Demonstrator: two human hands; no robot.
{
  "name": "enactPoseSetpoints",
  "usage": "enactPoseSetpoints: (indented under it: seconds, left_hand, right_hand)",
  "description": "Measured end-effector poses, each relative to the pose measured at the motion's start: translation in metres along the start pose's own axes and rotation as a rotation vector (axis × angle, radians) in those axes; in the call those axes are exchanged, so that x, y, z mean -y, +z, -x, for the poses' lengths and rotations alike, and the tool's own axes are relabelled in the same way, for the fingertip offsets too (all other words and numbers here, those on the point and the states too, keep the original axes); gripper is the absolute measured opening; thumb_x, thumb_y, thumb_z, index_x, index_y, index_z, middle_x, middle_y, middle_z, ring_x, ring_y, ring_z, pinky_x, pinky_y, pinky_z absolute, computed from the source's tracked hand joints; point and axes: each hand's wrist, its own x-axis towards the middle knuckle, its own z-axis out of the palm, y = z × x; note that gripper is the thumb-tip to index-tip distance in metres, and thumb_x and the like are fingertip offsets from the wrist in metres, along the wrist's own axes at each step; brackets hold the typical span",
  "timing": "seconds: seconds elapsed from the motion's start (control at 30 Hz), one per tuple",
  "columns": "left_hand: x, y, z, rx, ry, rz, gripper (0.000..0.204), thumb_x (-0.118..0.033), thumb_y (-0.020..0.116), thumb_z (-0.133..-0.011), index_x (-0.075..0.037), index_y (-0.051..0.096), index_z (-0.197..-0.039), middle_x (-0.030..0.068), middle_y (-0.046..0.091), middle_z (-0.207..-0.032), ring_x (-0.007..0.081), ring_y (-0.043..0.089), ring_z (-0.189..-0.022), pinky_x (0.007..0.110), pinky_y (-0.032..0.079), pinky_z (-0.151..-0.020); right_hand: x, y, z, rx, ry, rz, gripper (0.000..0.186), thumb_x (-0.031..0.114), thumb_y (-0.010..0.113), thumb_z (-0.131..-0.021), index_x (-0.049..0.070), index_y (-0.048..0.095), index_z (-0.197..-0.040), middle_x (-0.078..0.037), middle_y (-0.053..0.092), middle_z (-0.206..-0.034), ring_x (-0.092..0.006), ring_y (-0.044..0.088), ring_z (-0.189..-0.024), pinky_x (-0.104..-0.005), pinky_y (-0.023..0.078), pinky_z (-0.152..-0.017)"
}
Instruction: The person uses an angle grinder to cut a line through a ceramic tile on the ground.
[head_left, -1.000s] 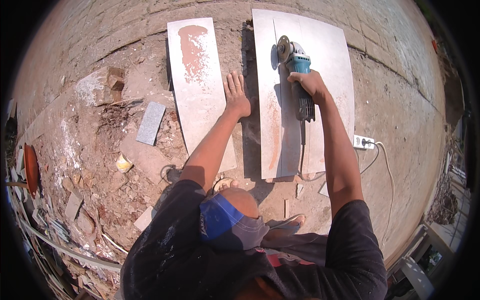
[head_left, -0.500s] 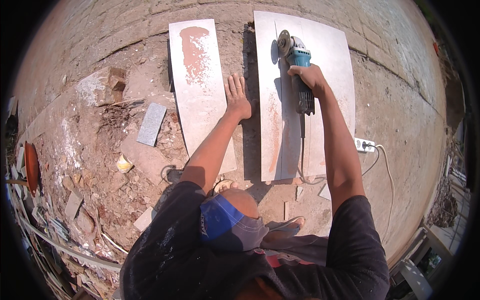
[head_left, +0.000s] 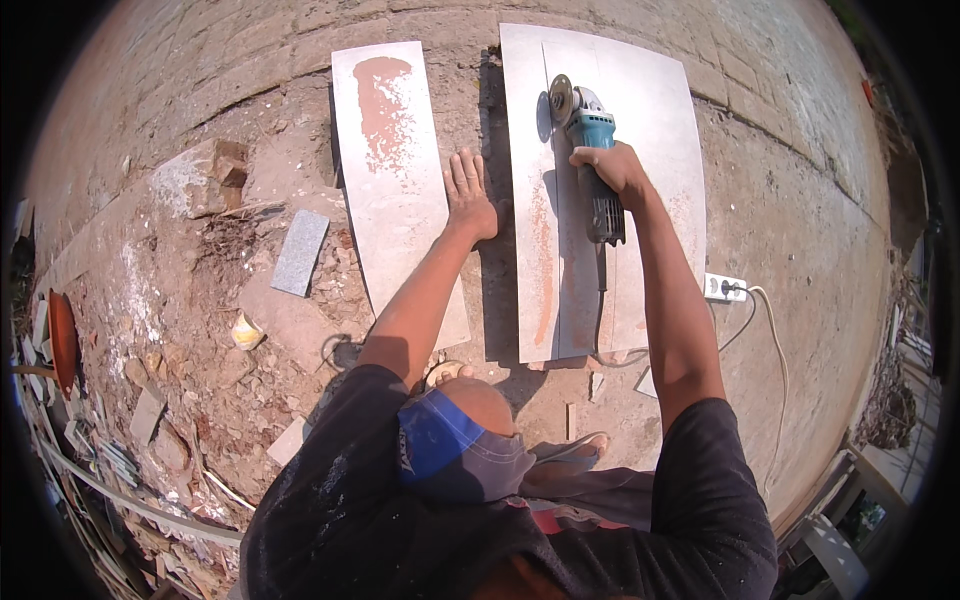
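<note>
My right hand point(head_left: 612, 170) is wrapped round the body of a teal and black angle grinder point(head_left: 592, 130). Its round disc point(head_left: 562, 98) points toward the far end of a wide pale panel point(head_left: 655, 130), close to a thin dark line running along that panel. The disc's shadow falls just left of it; whether the disc touches the surface, I cannot tell. To the left lies a narrower pale panel point(head_left: 400, 230) with a reddish-brown patch at its far end. My left hand point(head_left: 468, 200) rests at this panel's right edge, fingers stretched out, holding nothing.
The grinder's cord point(head_left: 602, 300) runs back across the wide panel toward a white power strip point(head_left: 725, 288) on the right. A grey rectangular tile point(head_left: 300, 252), a brick chunk point(head_left: 228, 163) and rubble point(head_left: 165, 400) lie at left. My sandalled foot point(head_left: 585, 450) is near the wide panel's near end.
The angle grinder in my right hand has come a little nearer to me along the wide panel. My left hand keeps its place by the narrow panel; the whole view has shifted slightly.
</note>
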Motion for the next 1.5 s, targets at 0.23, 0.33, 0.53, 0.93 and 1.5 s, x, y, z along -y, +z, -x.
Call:
enactPoseSetpoints:
  seconds: [0.23, 0.33, 0.53, 0.93, 1.5]
  left_hand:
    - [0.0, 0.0, 0.002, -0.016, 0.016, 0.017, 0.105, -0.035, 0.056, -0.099, 0.012, -0.014, -0.16, 0.0345, -0.022, -0.168, 0.051, -0.025, -0.155, 0.06, -0.015, -0.125]
    - [0.003, 0.001, 0.003, -0.012, 0.017, 0.017, 0.107, -0.031, 0.059, -0.096, 0.012, -0.014, -0.16, 0.0349, -0.021, -0.168, 0.0515, -0.024, -0.155, 0.06, -0.015, -0.124]
    - [0.001, 0.001, 0.002, -0.017, 0.008, -0.038, 0.106, -0.023, 0.059, -0.091, 0.013, -0.014, -0.16, 0.0356, -0.021, -0.168, 0.0528, -0.022, -0.155, 0.062, -0.015, -0.124]
    - [0.008, 0.013, -0.002, -0.143, 0.102, 0.167, 0.112, -0.006, 0.057, -0.077, 0.017, -0.017, -0.157, 0.0401, -0.021, -0.165, 0.0571, -0.024, -0.153, 0.064, -0.015, -0.123]
    - [0.005, 0.009, -0.001, -0.071, 0.048, 0.095, 0.105, -0.027, 0.055, -0.093, 0.013, -0.016, -0.16, 0.0348, -0.023, -0.168, 0.0523, -0.025, -0.155, 0.061, -0.015, -0.124]
  right_hand:
    - [0.001, 0.0, 0.001, -0.01, 0.009, 0.012, 0.035, 0.025, 0.077, -0.072, -0.002, 0.067, -0.092, -0.01, 0.068, -0.081, -0.0196, 0.065, -0.062, -0.034, 0.054, -0.056]
    - [0.002, -0.001, -0.003, -0.009, -0.002, 0.009, 0.036, 0.025, 0.078, -0.072, -0.003, 0.067, -0.093, -0.011, 0.068, -0.082, -0.0197, 0.065, -0.062, -0.0342, 0.054, -0.056]
    - [0.009, -0.001, -0.011, -0.036, -0.009, -0.026, 0.039, 0.025, 0.08, -0.07, -0.007, 0.072, -0.09, -0.013, 0.07, -0.084, -0.0217, 0.066, -0.068, -0.036, 0.053, -0.062]
    - [0.021, -0.004, -0.024, -0.043, -0.012, -0.017, 0.036, 0.026, 0.08, -0.07, -0.005, 0.072, -0.088, -0.012, 0.07, -0.083, -0.021, 0.067, -0.068, -0.0363, 0.053, -0.061]
    - [0.017, -0.002, -0.003, -0.037, 0.014, 0.015, 0.034, 0.023, 0.08, -0.071, -0.007, 0.072, -0.084, -0.013, 0.07, -0.08, -0.0219, 0.066, -0.063, -0.0366, 0.053, -0.057]
